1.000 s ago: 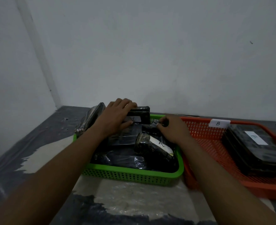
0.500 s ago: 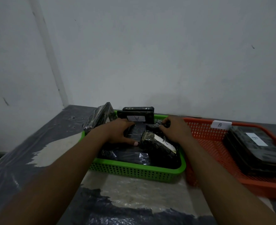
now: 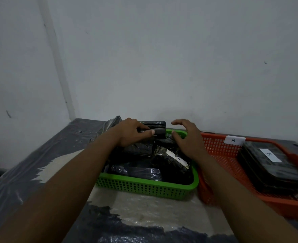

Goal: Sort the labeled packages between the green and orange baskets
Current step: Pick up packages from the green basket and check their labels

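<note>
My left hand [image 3: 132,133] has gone back up from the middle of the green basket [image 3: 144,187] to the upright black package [image 3: 156,128] at the far rim. Fingers wrap over its top, thumb across its front face, so I'm holding it. The thumb now covers the label that was readable half a second ago, an "A" as far as I could tell.

My right hand [image 3: 186,137] has let go of the small dark thing it was pinching at the back of the basket. It's now open, fingers spread and curled, hovering over the far right corner of the green basket, gripping nothing.

Rest of the green basket:
- package with a white label [image 3: 171,159] lying tilted just under my right wrist; letter not legible from here
- flat shiny black packages along the near side and left edge

The orange basket [image 3: 220,149] sits touching the green one on its right. Tag "B" [image 3: 233,140] on its far rim, and a stack of black packages with a "B" label [image 3: 271,160] at its right end.

My read: sort not finished. Left hand has the next candidate, right is free to support it or take the labelled one. If that label is an A, it probably stays in green, though I see no tag on that basket to confirm.
</note>
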Demonstrator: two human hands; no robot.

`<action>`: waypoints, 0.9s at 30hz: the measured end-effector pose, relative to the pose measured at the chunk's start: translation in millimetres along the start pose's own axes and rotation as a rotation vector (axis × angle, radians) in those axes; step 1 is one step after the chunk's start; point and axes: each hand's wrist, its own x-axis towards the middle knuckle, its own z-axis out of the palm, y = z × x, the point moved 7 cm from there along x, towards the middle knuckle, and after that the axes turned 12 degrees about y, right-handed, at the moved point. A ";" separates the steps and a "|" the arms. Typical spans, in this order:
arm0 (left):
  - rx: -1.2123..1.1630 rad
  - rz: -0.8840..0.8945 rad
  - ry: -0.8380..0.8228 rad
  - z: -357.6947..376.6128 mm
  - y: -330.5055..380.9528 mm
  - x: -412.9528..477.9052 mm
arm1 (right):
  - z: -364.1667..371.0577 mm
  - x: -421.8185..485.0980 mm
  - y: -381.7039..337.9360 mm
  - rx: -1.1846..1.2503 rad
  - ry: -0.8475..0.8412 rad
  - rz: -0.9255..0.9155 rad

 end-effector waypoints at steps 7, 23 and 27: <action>-0.167 -0.145 0.014 -10.8 7.2 5.6 | 5.7 10.5 -51.7 0.265 -0.210 -0.153; -0.847 -0.236 0.187 -33.1 -7.5 -18.2 | -3.5 10.1 -44.5 0.468 -0.180 0.300; -0.929 -0.242 0.263 -47.9 2.2 -18.1 | 6.4 13.9 -60.8 0.508 -0.252 0.350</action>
